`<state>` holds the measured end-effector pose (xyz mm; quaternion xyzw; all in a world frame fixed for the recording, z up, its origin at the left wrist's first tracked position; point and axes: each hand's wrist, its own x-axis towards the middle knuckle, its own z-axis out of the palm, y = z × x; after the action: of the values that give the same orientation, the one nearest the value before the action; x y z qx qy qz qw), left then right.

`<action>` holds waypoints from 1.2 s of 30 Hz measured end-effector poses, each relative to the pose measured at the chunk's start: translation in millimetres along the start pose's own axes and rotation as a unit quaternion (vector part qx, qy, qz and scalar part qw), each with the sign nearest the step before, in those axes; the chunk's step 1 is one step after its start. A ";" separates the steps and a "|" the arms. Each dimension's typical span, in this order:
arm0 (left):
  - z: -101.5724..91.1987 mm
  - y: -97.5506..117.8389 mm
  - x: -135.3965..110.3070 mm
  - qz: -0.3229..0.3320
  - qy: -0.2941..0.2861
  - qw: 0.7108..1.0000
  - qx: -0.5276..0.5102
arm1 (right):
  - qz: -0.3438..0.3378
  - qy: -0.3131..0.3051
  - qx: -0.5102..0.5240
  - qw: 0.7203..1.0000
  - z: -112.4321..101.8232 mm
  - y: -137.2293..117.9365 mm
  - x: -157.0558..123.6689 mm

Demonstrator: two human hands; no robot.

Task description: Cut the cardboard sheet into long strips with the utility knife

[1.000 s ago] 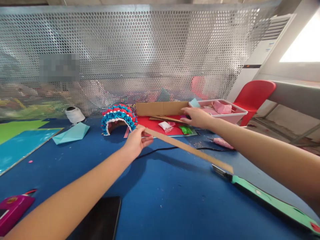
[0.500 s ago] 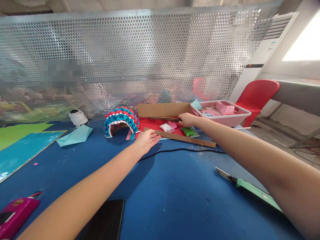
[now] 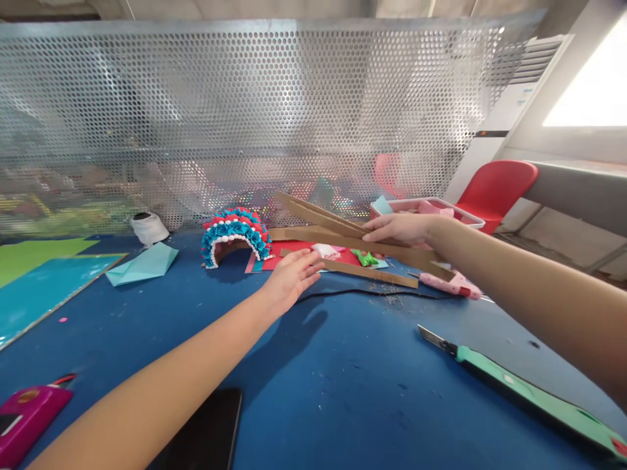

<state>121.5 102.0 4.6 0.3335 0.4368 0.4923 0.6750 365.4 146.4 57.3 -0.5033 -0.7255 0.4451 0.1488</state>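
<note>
My right hand (image 3: 399, 230) is closed around several long cardboard strips (image 3: 323, 220), raised above the table and fanned apart at their left ends. Fingers spread, my left hand (image 3: 294, 277) hovers near the end of another cardboard strip (image 3: 367, 273) that lies flat. Behind that strip is a red sheet (image 3: 277, 253) with a small white packet (image 3: 326, 250) and a green packet (image 3: 365, 258) on it. An arch (image 3: 238, 236) covered in blue and red frills with white beads stands to the left of my left hand.
A box cutter (image 3: 519, 385) with its blade out lies at the right. A pink glue gun (image 3: 453, 284) and its black cord (image 3: 353, 292) are behind it. A basket (image 3: 470, 217), light blue paper (image 3: 142, 264), a black phone-like slab (image 3: 210, 431) and a magenta device (image 3: 32, 418) surround the work area.
My right hand has lifted the cardboard strips off the red sheet and brought them nearer and to the right. The glue gun has come into view. My left hand has barely shifted.
</note>
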 end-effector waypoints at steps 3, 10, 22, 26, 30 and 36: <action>2.3 0.8 -6.5 0.018 -0.004 1.000 -0.011 | -0.009 -0.059 0.060 0.996 25.4 6.4 -8.6; -11.9 -17.8 -27.1 -0.025 0.035 0.999 -0.011 | 0.022 -0.215 0.190 0.958 57.1 17.4 -10.1; -29.0 -34.1 -49.4 -0.055 0.041 0.997 -0.026 | 0.047 -0.253 0.136 0.957 67.8 3.3 -10.8; -29.5 -35.2 -47.4 -0.045 0.039 0.997 -0.039 | 0.035 -0.244 0.085 0.965 67.7 1.7 -8.7; -31.8 -37.6 -47.6 -0.034 0.035 0.998 -0.047 | 0.016 -0.236 0.043 0.971 71.1 0.5 -6.7; -33.2 -39.0 -47.6 -0.035 0.022 0.998 -0.050 | -0.005 -0.225 -0.014 0.974 74.0 -3.5 -3.7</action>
<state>99.1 45.7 -30.5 0.2731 0.4378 0.4966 0.6980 315.8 106.2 19.6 -0.3886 -0.7487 0.5365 -0.0233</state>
